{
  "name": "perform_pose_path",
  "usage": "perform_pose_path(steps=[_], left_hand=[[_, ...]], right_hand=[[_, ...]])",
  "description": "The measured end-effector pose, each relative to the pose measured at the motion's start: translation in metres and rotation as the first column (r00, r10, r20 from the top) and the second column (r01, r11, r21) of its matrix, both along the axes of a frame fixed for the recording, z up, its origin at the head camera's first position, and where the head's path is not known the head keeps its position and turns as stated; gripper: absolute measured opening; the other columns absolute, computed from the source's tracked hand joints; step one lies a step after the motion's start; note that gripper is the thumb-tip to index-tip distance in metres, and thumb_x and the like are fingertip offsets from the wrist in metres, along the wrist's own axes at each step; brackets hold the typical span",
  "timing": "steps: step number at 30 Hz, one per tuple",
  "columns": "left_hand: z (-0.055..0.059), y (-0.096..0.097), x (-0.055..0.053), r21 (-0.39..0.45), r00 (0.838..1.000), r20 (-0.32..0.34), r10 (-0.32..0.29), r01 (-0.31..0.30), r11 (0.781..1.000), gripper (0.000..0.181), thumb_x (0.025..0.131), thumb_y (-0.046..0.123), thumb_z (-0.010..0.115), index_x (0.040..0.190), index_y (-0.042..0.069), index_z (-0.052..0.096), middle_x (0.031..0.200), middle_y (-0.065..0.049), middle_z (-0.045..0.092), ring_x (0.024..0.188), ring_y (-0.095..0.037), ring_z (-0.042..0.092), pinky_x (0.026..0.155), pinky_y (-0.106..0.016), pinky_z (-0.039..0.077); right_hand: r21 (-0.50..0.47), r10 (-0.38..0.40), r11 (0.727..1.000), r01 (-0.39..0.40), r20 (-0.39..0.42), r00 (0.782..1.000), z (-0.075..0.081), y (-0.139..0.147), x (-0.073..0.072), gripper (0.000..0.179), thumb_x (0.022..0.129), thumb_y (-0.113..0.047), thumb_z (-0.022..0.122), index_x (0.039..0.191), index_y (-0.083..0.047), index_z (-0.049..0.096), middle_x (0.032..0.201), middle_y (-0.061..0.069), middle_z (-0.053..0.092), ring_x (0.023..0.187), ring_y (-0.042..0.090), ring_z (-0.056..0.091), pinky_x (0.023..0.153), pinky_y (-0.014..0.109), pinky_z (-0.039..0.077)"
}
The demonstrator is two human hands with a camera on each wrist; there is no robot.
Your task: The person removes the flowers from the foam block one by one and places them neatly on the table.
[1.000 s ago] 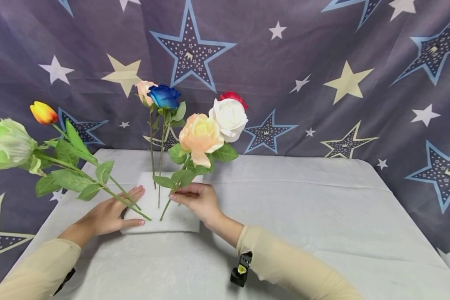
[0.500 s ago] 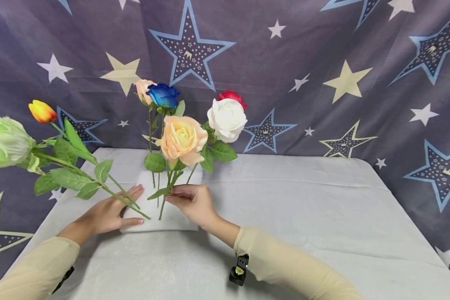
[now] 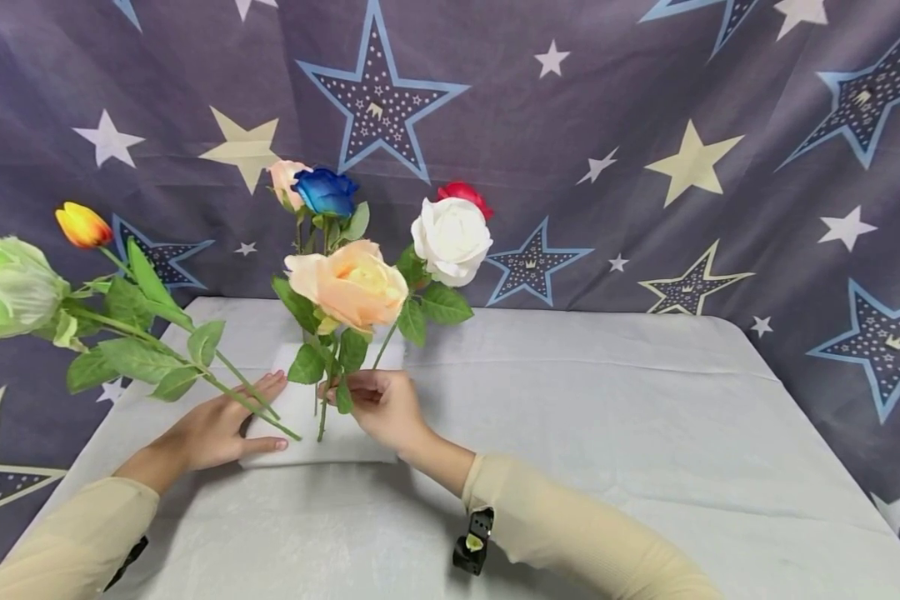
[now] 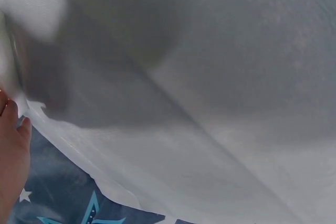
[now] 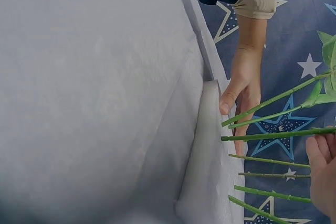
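Observation:
My right hand [image 3: 386,408] pinches the green stem of a peach rose [image 3: 354,287] low down, over a white foam block [image 3: 363,446]. In the right wrist view the lower end of the held stem [image 5: 273,136] is right at the block's face. My left hand [image 3: 212,432] rests on the block's left side, thumb and fingers spread. Out of the block rise a white rose [image 3: 452,240], a red rose [image 3: 467,197] behind it, a blue rose [image 3: 325,192] and a pale pink rose [image 3: 286,182]. The left wrist view shows mostly cloth and a little of the hand.
A yellow-orange tulip [image 3: 82,225] and a pale green flower [image 3: 15,287] lean out to the left over my left hand. White cloth covers the table [image 3: 607,417]. A dark star-patterned curtain [image 3: 510,150] hangs behind its far edge.
The peach rose has swung left and its bloom has turned and tipped, while its stem's lower end stays in nearly the same place. My right hand has shifted slightly left; my left hand stays put.

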State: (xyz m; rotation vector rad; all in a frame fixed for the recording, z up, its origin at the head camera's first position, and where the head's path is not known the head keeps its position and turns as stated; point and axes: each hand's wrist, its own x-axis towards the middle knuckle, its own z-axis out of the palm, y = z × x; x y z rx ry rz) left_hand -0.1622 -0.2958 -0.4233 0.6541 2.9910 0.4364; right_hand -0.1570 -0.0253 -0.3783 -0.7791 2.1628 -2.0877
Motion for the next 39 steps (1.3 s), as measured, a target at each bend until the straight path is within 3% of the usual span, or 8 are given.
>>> perform_pose_path(steps=[5, 12, 19, 29, 39], left_hand=[[0.002, 0.001, 0.0, -0.002, 1.0, 0.018, 0.004, -0.004, 1.0, 0.096, 0.078, 0.066, 0.064, 0.149, 0.007, 0.034, 0.156, -0.02, 0.03, 0.141, -0.045, 0.032, 0.114, -0.06, 0.027], [0.004, 0.0, 0.002, 0.004, 0.999, 0.032, 0.031, -0.031, 1.0, 0.095, 0.078, 0.066, 0.064, 0.148, 0.008, 0.036, 0.155, -0.023, 0.031, 0.139, -0.047, 0.032, 0.112, -0.064, 0.027], [0.004, -0.002, 0.002, 0.011, 0.999, 0.028, 0.036, -0.036, 0.999, 0.098, 0.077, 0.067, 0.064, 0.147, 0.005, 0.037, 0.151, -0.025, 0.037, 0.137, -0.049, 0.036, 0.11, -0.065, 0.03], [0.007, 0.0, 0.0, 0.01, 0.996, 0.086, 0.036, -0.037, 0.999, 0.101, 0.078, 0.07, 0.061, 0.151, 0.008, 0.03, 0.158, -0.02, 0.027, 0.143, -0.045, 0.028, 0.114, -0.063, 0.024], [0.007, 0.0, 0.0, 0.006, 0.996, 0.082, 0.031, -0.031, 0.999, 0.1, 0.078, 0.07, 0.06, 0.151, 0.009, 0.03, 0.157, -0.019, 0.028, 0.142, -0.044, 0.029, 0.113, -0.063, 0.026]], right_hand=[[-0.033, 0.02, 0.999, -0.019, 0.036, 0.999, 0.003, -0.003, 0.0, 0.018, 0.085, 0.004, 0.066, 0.099, 0.016, 0.068, 0.097, 0.033, 0.069, 0.091, 0.046, 0.069, 0.075, 0.014, 0.058], [0.009, -0.027, 1.0, 0.026, 0.036, 0.999, 0.001, -0.008, -0.002, 0.016, 0.086, 0.002, 0.066, 0.095, 0.014, 0.07, 0.095, 0.03, 0.071, 0.087, 0.043, 0.07, 0.067, 0.008, 0.053], [-0.026, -0.023, 0.999, 0.025, 0.083, 0.996, 0.007, -0.018, -0.004, 0.018, 0.081, 0.002, 0.072, 0.096, 0.012, 0.071, 0.095, 0.029, 0.071, 0.089, 0.042, 0.071, 0.072, 0.014, 0.058], [-0.023, -0.07, 0.997, 0.072, 0.085, 0.994, 0.007, -0.025, -0.015, 0.018, 0.078, 0.001, 0.075, 0.094, 0.01, 0.072, 0.095, 0.027, 0.072, 0.089, 0.04, 0.071, 0.074, 0.014, 0.058], [-0.02, -0.043, 0.999, 0.048, 0.195, 0.98, 0.007, -0.025, -0.025, 0.023, 0.078, 0.002, 0.075, 0.099, 0.009, 0.07, 0.1, 0.026, 0.071, 0.092, 0.038, 0.071, 0.076, 0.021, 0.06]])
